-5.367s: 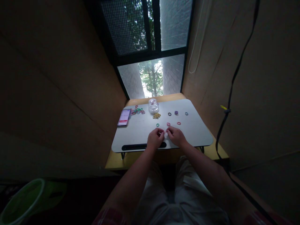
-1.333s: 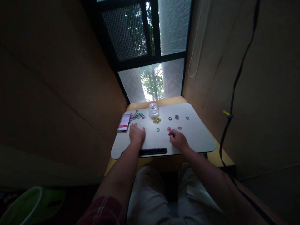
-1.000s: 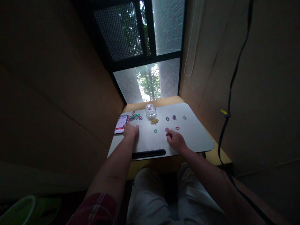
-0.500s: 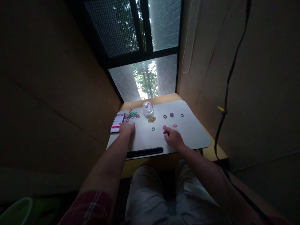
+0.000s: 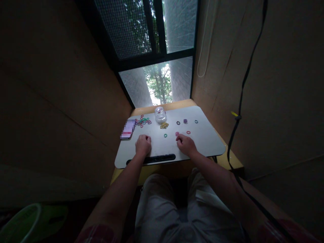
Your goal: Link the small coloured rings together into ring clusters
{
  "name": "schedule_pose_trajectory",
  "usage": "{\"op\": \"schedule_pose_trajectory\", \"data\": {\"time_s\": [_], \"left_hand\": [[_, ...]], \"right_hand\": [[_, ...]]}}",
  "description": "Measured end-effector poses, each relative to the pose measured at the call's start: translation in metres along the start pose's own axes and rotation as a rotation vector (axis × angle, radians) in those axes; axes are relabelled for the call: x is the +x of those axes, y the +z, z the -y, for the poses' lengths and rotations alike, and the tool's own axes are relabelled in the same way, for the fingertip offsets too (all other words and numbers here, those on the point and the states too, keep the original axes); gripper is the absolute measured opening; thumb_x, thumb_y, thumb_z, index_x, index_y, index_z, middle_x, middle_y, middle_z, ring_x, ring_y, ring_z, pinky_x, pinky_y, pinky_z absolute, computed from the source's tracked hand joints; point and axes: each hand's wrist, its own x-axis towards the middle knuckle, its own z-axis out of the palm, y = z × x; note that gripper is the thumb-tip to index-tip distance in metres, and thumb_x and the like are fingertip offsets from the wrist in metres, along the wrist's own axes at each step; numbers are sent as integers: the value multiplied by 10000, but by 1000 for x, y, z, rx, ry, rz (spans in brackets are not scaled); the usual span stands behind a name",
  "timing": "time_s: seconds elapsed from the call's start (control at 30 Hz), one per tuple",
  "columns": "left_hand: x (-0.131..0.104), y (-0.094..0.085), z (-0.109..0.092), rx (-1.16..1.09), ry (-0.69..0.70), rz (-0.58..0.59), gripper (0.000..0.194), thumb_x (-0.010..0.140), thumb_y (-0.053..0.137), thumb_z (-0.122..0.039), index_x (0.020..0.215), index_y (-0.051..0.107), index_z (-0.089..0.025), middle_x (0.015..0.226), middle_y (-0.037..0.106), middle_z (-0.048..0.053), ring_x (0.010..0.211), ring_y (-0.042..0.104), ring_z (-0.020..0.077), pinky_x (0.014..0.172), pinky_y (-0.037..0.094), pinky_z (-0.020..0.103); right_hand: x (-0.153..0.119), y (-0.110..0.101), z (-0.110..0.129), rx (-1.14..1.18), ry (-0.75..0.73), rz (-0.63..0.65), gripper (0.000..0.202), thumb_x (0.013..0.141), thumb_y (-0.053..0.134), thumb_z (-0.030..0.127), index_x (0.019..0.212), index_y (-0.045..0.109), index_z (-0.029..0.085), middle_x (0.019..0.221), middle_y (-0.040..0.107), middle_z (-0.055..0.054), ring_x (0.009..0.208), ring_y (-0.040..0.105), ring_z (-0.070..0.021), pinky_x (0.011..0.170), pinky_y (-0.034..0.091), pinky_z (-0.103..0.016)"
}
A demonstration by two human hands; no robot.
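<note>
My left hand (image 5: 143, 145) rests on the white lap table (image 5: 157, 145) near its front edge, fingers curled in, with nothing visible in them. Also loosely closed, my right hand (image 5: 186, 144) lies on the right half of the tabletop. Its fingertips are beside a small pink pile of rings (image 5: 177, 134); whether they touch cannot be made out. A red ring (image 5: 188, 132) lies just beyond this hand. Between my hands sits a green ring (image 5: 165, 135). Farther back are a gold cluster of rings (image 5: 164, 125), a dark ring (image 5: 178, 123), a purple stack (image 5: 185, 121) and a teal ring (image 5: 196, 122).
A clear plastic jar (image 5: 160, 115) stands at the back middle. Mixed coloured rings (image 5: 143, 121) are spread at the back left, beside a phone (image 5: 128, 129). A black slot (image 5: 159, 158) runs along the front edge. A dark cord (image 5: 243, 87) hangs at the right.
My left hand has drawn back from beside the phone toward the front edge, its fingers now curled. My right hand stays by the pink rings. The view has shifted slightly.
</note>
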Motion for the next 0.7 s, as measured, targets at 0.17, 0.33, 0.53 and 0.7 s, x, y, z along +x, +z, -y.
{"op": "schedule_pose_trajectory", "data": {"time_s": [0.17,0.33,0.53,0.7], "left_hand": [[-14,0,-17,-384,-18,113,228,890,425,-358,892,579,-190,866,665,48,794,607,171,744,447,291],[-28,12,-51,-736,89,125,211,856,470,-346,822,583,-172,794,652,31,701,585,132,658,454,255],[-44,19,-81,-684,224,212,160,832,534,-320,847,622,-188,785,669,15,698,591,128,667,449,251],[-50,19,-75,-648,305,236,126,822,546,-245,910,626,-205,870,688,16,761,616,130,711,463,249]], "right_hand": [[0,2,-1,10,10,-5,182,788,478,188,837,646,239,843,706,-13,736,609,-171,660,396,-247],[0,1,-1,9,-10,4,179,791,474,202,833,646,230,795,692,-20,692,594,-168,638,377,-250],[0,-1,0,9,-39,19,158,813,494,275,852,637,219,722,661,0,614,552,-133,581,338,-228],[0,-1,0,35,-63,75,179,801,537,294,918,651,221,708,659,15,600,564,-118,588,362,-217]]}}
